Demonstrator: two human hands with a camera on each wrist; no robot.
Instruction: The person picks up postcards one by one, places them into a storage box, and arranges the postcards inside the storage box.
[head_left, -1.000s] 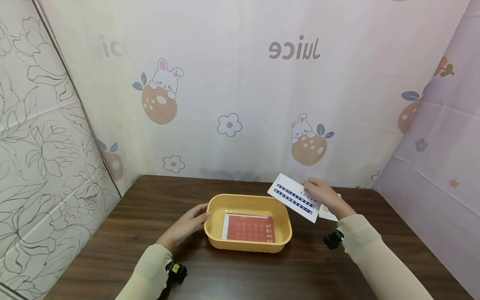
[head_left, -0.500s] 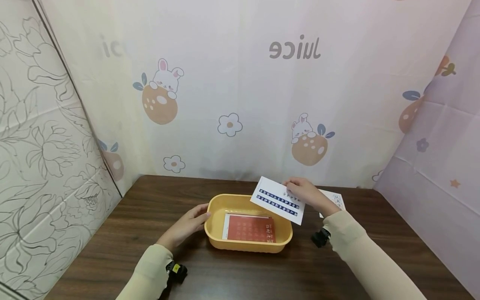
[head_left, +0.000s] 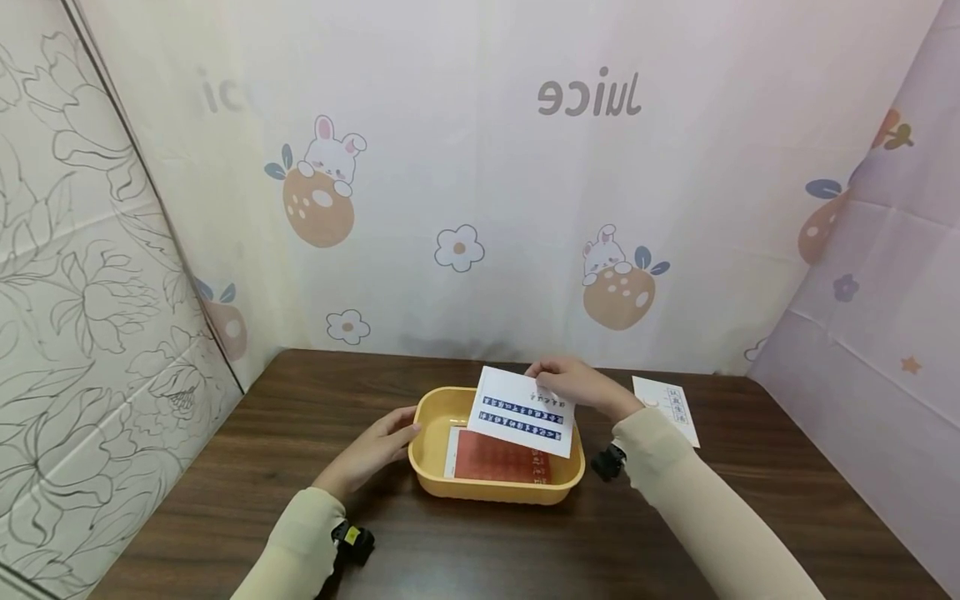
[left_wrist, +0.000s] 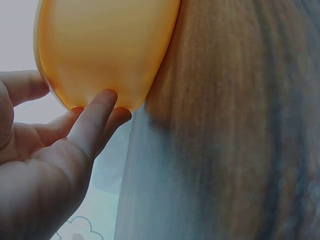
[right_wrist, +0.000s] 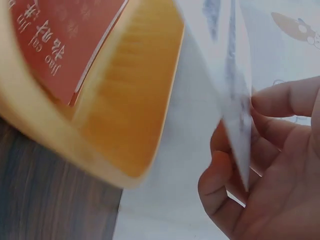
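Observation:
My right hand [head_left: 573,382] pinches a white card [head_left: 522,412] near its far right corner. The card, printed with two dark blue bands of characters, is tilted above the right half of a yellow plastic basin [head_left: 491,493]. In the right wrist view the card [right_wrist: 232,75] appears nearly edge-on between thumb and fingers. My left hand [head_left: 375,450] holds the basin's left end at the rim; in the left wrist view its fingertips touch the basin's outer wall [left_wrist: 110,45]. Inside the basin lies a red card [head_left: 495,457] with pale characters, a white edge showing at its left. The held card partly covers it.
Another white card [head_left: 666,406] with blue print lies on the dark wooden table [head_left: 622,533], right of the basin and partly behind the right sleeve. Printed curtains [head_left: 465,167] hang at the table's back and both sides.
My right hand has carried the white card left from beside the basin to above it, uncovering the other card on the table. My left hand and the basin have stayed in place.

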